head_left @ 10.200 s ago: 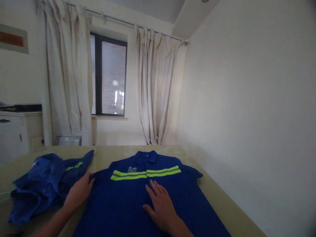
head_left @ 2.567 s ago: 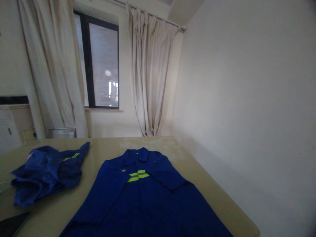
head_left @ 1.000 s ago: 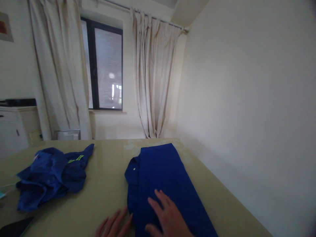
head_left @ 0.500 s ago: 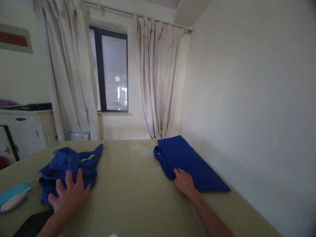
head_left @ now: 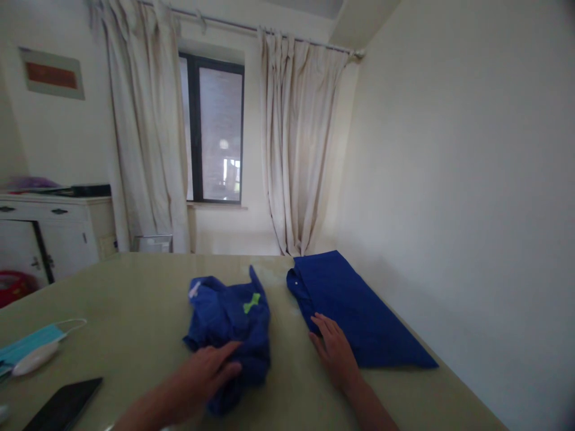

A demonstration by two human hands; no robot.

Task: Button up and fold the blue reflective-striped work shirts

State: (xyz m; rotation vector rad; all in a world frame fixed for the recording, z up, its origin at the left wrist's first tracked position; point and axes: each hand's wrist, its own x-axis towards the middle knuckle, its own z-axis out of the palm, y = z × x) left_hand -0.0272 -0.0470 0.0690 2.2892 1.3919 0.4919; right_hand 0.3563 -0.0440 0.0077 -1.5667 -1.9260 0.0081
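Note:
A crumpled blue garment point(head_left: 224, 317) with a yellow-green mark lies on the middle of the table. My left hand point(head_left: 206, 371) is at its near left side, the fingers closed on the cloth and partly blurred. To the right, a folded blue garment point(head_left: 359, 311) lies flat along the table edge beside the wall. My right hand point(head_left: 335, 350) rests at its near left edge with the fingers stretched out, holding nothing.
On the left of the table point(head_left: 135, 299) are a light blue face mask point(head_left: 33, 346), a white oval object point(head_left: 36, 359) and a black phone-like object point(head_left: 65, 407). Behind stand a white cabinet point(head_left: 67, 233), curtains point(head_left: 296, 137) and a window.
The crumpled garment has moved from the left to the middle with my left hand, whose spread fingers have closed. My right hand has stayed by the folded garment. The view has turned slightly left.

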